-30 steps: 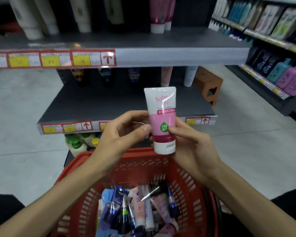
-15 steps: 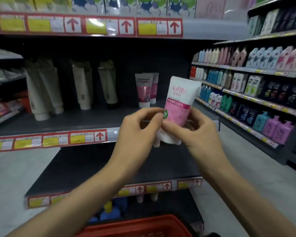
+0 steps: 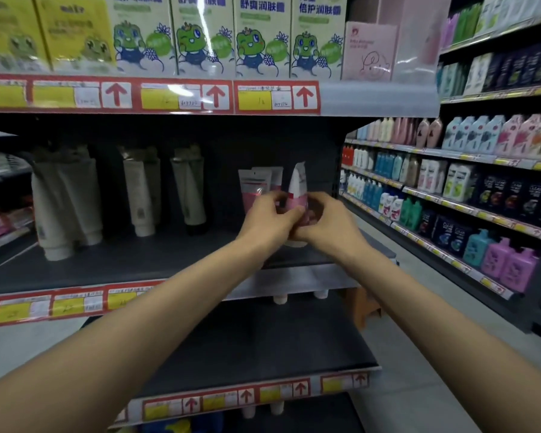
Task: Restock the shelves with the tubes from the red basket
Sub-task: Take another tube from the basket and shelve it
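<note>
A white and pink tube (image 3: 296,185) stands cap-down over the dark middle shelf (image 3: 156,260), right of two matching pink tubes (image 3: 256,185) at the back. My left hand (image 3: 269,221) pinches its lower left side. My right hand (image 3: 327,225) grips its lower right side. Both hands hide the tube's cap end, so I cannot tell whether it touches the shelf. The red basket is out of view.
Several pale tubes (image 3: 138,195) stand at the left and middle of the same shelf. Green and white cartons (image 3: 263,39) fill the shelf above. A dark lower shelf (image 3: 263,345) juts out below my arms. Bottles (image 3: 497,245) line the aisle on the right.
My view has risen from the basket to the shelves. Both hands have carried the tube forward and up onto the middle shelf, beside the matching pink tubes.
</note>
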Demonstrator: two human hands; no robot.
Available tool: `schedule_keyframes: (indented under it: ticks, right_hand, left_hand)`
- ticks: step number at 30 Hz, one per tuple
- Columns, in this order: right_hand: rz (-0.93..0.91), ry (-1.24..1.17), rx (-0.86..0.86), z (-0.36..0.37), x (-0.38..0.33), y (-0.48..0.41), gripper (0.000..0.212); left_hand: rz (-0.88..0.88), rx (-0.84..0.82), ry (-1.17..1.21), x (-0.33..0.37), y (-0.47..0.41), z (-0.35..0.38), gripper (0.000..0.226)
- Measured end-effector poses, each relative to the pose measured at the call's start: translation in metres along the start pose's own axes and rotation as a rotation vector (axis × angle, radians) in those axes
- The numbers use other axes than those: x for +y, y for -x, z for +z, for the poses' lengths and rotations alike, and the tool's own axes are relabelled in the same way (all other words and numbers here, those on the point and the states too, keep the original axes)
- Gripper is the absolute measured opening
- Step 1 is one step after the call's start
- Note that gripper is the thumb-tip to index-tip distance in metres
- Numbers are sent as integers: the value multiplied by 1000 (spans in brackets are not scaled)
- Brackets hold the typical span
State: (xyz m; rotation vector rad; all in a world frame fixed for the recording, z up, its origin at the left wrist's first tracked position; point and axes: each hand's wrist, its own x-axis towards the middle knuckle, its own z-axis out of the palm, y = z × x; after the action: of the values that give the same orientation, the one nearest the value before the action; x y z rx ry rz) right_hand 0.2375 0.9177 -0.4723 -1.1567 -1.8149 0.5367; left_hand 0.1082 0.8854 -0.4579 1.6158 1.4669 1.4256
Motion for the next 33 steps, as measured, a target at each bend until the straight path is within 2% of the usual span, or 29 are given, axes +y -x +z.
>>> schedule_keyframes:
  ticks: [5, 9, 14, 16, 25, 27, 29, 33]
  right_hand:
    - [84, 32, -21, 15, 23, -31, 71]
    - [150, 49, -2, 30, 32, -54, 64]
    - [150, 87, 27, 48, 38, -80, 51]
    - [169, 113, 26, 52, 40, -88, 57]
    - [288, 110, 59, 61, 35, -83, 74]
    - [305, 133, 79, 56, 31, -73, 65]
    - [281, 162, 106, 48, 23, -59, 53]
    - [111, 153, 141, 23, -9, -11, 52]
  left_hand:
    - [-51, -61, -20, -24, -28, 5, 17]
    - [-76, 58, -97, -33, -48, 11, 19]
    - [-163, 160, -157, -40, -63, 8, 9]
    - [-175, 189, -152, -42, -63, 4, 10]
    - [-101, 133, -86, -52, -39, -28, 16]
    - [-96, 130, -82, -51, -30, -32, 19]
    - [-90, 130, -59, -49, -20, -36, 21]
    - [-73, 98, 36, -40, 15, -48, 17]
